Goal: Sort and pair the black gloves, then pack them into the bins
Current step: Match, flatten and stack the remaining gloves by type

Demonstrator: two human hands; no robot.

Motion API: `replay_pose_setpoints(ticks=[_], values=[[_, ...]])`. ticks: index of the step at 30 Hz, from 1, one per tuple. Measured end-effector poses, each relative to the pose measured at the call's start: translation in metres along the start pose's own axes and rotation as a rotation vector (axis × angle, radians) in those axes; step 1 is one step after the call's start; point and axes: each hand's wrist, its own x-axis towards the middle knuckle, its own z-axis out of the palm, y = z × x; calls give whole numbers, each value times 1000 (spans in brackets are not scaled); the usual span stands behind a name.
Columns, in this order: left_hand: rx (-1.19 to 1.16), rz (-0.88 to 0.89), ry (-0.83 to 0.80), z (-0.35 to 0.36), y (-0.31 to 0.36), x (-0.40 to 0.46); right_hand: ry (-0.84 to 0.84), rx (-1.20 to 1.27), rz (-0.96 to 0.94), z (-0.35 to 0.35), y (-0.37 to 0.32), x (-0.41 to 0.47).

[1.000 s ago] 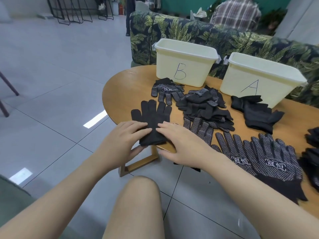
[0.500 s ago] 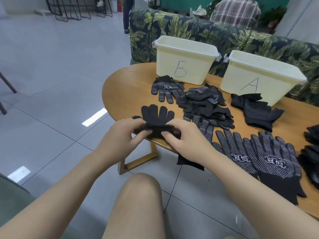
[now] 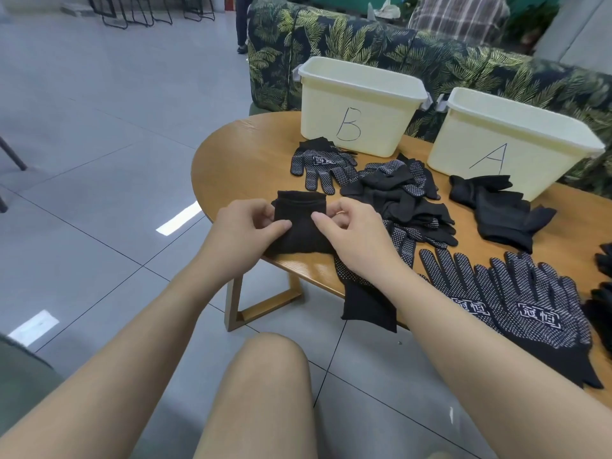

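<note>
A plain black glove pair, folded over with its cuff pointing away from me, lies at the near left edge of the round wooden table. My left hand pinches its left side and my right hand pinches its right side. Behind stand two cream bins, bin B on the left and bin A on the right. A dotted glove lies in front of bin B. A mixed heap of gloves sits mid-table, and plain black gloves lie before bin A.
Two dotted gloves with a white logo lie flat at the near right. More black gloves sit at the right edge. A leaf-print sofa stands behind the bins, with a person in a plaid shirt beyond it. My bare knee is below the table.
The flat glove pair was folded over: its fingers are now tucked under and the cuff lies on top, pointing away. Both hands went from pressing it flat to pinching its sides.
</note>
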Motion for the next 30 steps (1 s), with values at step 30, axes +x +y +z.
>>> replay_pose_setpoints(ticks=[30], values=[[516,573,-99,15,-22,15,73,-231,2,19,17,9]])
